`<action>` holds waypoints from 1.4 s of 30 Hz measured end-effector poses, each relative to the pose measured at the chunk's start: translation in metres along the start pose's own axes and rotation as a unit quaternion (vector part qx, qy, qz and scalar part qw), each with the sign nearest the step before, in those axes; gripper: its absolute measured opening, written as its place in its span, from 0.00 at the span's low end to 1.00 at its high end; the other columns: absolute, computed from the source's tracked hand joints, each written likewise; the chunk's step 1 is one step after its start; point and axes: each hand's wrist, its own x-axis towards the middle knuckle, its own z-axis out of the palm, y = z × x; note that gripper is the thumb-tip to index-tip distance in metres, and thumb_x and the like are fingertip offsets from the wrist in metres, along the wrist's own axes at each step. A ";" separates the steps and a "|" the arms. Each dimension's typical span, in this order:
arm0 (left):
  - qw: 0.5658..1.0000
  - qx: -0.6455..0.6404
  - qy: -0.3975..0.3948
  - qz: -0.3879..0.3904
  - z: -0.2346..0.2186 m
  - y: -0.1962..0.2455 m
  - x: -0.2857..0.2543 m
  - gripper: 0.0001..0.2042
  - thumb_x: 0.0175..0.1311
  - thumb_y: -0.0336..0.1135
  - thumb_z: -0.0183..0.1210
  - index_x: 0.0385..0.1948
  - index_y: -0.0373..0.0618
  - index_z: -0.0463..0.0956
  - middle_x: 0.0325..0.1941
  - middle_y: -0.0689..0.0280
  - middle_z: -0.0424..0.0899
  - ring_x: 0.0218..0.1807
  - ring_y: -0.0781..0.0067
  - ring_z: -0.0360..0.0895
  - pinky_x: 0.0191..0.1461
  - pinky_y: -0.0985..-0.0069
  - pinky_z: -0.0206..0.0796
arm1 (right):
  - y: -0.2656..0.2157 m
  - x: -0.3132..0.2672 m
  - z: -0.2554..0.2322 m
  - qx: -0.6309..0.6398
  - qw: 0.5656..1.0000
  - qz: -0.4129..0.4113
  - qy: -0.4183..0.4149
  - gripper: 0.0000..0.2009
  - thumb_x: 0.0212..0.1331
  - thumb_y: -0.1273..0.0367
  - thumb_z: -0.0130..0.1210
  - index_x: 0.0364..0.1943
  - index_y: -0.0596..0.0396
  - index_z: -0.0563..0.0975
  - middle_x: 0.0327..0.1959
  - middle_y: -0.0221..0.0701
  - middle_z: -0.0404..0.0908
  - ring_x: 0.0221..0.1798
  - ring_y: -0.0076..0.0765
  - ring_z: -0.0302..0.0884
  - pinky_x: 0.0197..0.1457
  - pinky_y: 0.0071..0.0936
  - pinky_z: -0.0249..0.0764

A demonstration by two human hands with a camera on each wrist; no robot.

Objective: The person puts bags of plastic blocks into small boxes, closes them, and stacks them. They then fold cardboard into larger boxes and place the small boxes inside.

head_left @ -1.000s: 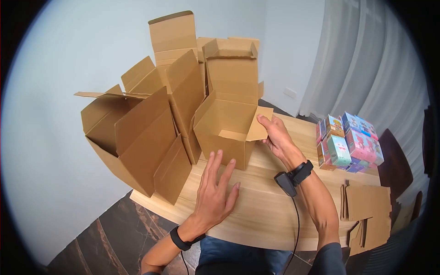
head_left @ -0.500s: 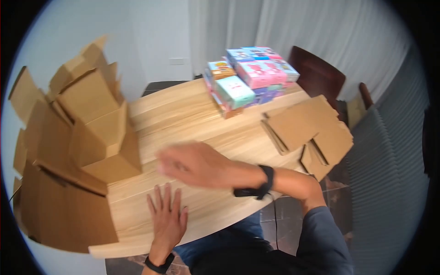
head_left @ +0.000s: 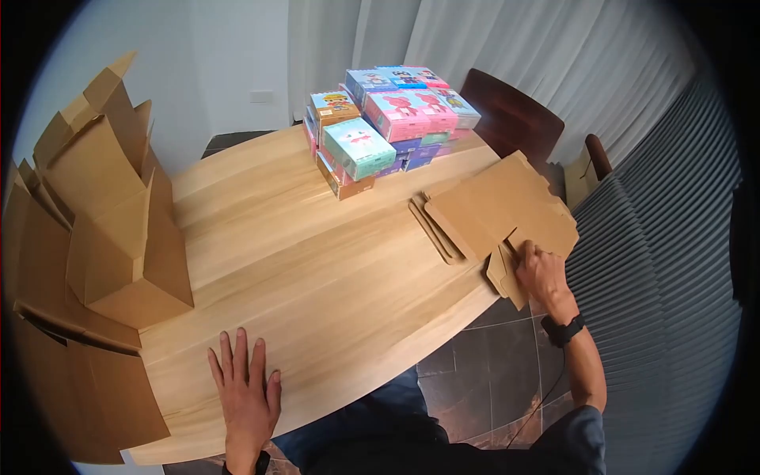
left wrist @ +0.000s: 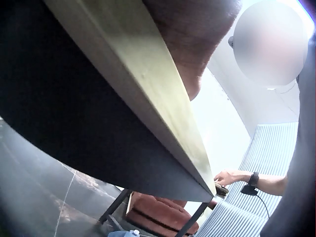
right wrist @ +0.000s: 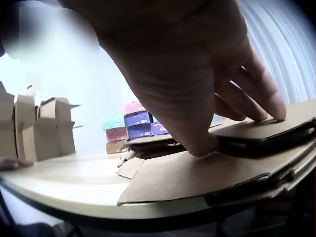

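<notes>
My left hand point(head_left: 247, 402) rests on the wooden table point(head_left: 309, 285) near its front edge, fingers straight and slightly spread. At the table's right end lies a stack of flattened cardboard boxes point(head_left: 495, 198). My right hand point(head_left: 545, 277) pinches one flattened box at the near edge of that stack. Seen from the right wrist, the fingertips press on top of this flattened box point(right wrist: 269, 129) while the thumb point(right wrist: 202, 147) lies at its side. On the left stand several open, set-up cardboard boxes point(head_left: 166, 265), flaps raised, to the far side of my left hand.
Small colourful printed boxes point(head_left: 396, 119) are piled at the table's far side. Behind them stands a dark brown chair point(head_left: 514, 115), with curtains point(head_left: 507, 47) beyond. A ribbed grey surface point(head_left: 657, 261) borders the right side. The set-up boxes sit against the wall.
My right hand has let go of the open box's flap and moved right to the flattened stack. My left hand has come to rest on the table. The head view has turned right.
</notes>
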 end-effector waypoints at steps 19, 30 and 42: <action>0.984 -0.173 0.018 -0.024 -0.005 0.013 0.002 0.28 0.72 0.36 0.59 0.72 0.38 0.66 0.78 0.46 0.62 0.82 0.40 0.52 0.83 0.47 0.40 | -0.038 -0.072 -0.129 0.093 0.966 -0.184 0.152 0.04 0.52 0.72 0.61 0.28 0.52 0.77 0.20 0.35 0.77 0.23 0.46 0.81 0.28 0.41 0.74; 0.992 -0.005 0.094 0.083 -0.085 0.060 0.066 0.37 0.71 0.49 0.63 0.75 0.38 0.59 0.80 0.38 0.54 0.81 0.33 0.50 0.83 0.57 0.43 | -0.201 -0.157 -0.166 0.172 0.880 -0.417 0.150 0.14 0.55 0.66 0.59 0.38 0.66 0.80 0.22 0.31 0.75 0.19 0.25 0.73 0.23 0.27 0.68; 0.930 0.129 -0.265 0.220 -0.091 0.074 0.095 0.44 0.72 0.63 0.55 0.78 0.39 0.52 0.83 0.42 0.48 0.83 0.32 0.44 0.78 0.33 0.48 | -0.214 -0.121 -0.146 0.398 0.819 -0.339 0.235 0.21 0.54 0.51 0.66 0.37 0.56 0.81 0.34 0.34 0.79 0.36 0.38 0.80 0.36 0.34 0.76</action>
